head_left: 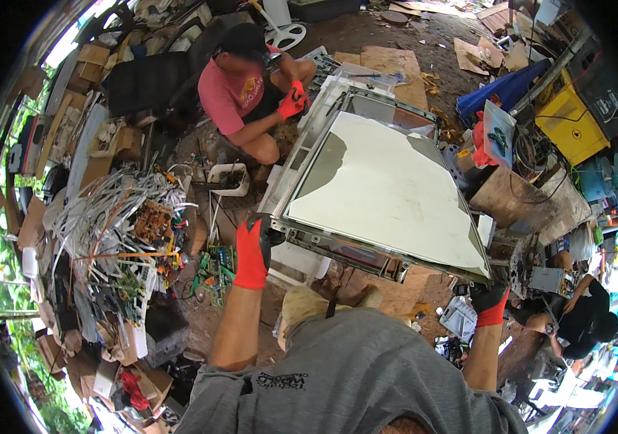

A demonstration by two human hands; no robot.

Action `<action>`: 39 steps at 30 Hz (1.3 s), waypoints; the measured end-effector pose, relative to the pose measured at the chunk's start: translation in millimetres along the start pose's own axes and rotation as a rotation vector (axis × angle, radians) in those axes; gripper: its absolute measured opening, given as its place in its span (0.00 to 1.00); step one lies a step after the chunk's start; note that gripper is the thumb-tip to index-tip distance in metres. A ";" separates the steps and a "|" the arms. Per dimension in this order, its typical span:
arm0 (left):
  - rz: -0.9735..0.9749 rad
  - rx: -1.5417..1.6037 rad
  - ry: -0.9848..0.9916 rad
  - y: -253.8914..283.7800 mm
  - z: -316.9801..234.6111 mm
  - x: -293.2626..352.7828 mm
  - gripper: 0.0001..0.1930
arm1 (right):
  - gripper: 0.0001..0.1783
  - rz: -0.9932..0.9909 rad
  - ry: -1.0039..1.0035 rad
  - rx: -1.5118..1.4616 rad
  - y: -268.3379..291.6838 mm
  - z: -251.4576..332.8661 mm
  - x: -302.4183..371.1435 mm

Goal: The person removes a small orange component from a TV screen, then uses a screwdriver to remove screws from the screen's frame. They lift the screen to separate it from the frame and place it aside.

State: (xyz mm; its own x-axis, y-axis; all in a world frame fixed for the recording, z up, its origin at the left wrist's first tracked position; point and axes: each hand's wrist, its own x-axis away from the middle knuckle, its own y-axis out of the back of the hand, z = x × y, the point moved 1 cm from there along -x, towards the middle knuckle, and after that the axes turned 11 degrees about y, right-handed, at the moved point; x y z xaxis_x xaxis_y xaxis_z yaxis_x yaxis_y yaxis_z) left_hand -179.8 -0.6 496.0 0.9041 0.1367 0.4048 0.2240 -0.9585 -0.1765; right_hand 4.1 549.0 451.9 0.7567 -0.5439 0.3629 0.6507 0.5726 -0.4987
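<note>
A large flat screen panel (388, 189), taken apart down to its metal frame and covered with a white sheet, lies tilted in front of me. Grey patches show where the sheet falls short at its corners. At the near left corner, my left hand (254, 249) in a red and black glove is closed around the metal frame (301, 237). My gloved right hand (490, 300) grips the near right corner, its fingers partly hidden by the edge. Beneath the panel, other pale frames (291, 260) show.
Across to the left crouches a person (244, 94) in a pink shirt and red gloves. Another person (589, 315) works at the right. Left lie tangled white cables (110, 224), green circuit boards (216, 275) and a white tub (228, 181). A yellow case (573, 123) stands right.
</note>
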 end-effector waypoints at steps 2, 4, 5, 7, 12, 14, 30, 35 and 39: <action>-0.015 -0.020 0.018 -12.8 1.9 12.1 0.15 | 0.19 0.117 0.151 0.137 27.8 2.0 -10.1; -0.008 -0.029 0.030 -13.0 4.0 22.4 0.13 | 0.21 0.144 0.148 0.133 35.3 6.8 -11.7; -0.003 -0.035 0.034 -13.2 4.4 27.7 0.12 | 0.22 0.127 0.125 0.123 36.8 12.5 -11.5; -0.011 -0.045 0.041 -16.2 5.7 36.4 0.14 | 0.21 0.119 0.133 0.173 37.6 17.5 -12.4; -0.028 -0.016 0.026 -22.4 11.4 46.0 0.15 | 0.24 0.120 0.214 0.278 18.6 37.5 -9.0; -0.004 -0.041 -0.003 -33.6 7.1 46.6 0.14 | 0.22 0.115 0.217 0.201 24.1 41.1 -13.2; -0.146 -0.016 0.258 30.4 77.2 30.1 0.08 | 0.24 -0.023 -0.072 -0.119 39.4 -0.4 6.2; -0.229 -0.059 0.260 19.7 77.1 29.3 0.09 | 0.26 -0.015 -0.152 -0.256 58.4 -9.3 3.8; -0.286 -0.050 0.279 28.8 76.3 26.1 0.09 | 0.25 -0.033 -0.111 -0.229 47.1 -11.7 7.2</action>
State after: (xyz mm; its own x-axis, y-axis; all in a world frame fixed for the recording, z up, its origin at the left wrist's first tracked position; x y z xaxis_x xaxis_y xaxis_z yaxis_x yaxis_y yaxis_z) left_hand -122.0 -5.6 433.0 0.6730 0.3333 0.6602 0.4284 -0.9034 0.0194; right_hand 39.4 564.9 421.8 0.7456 -0.4824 0.4598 0.6536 0.3946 -0.6458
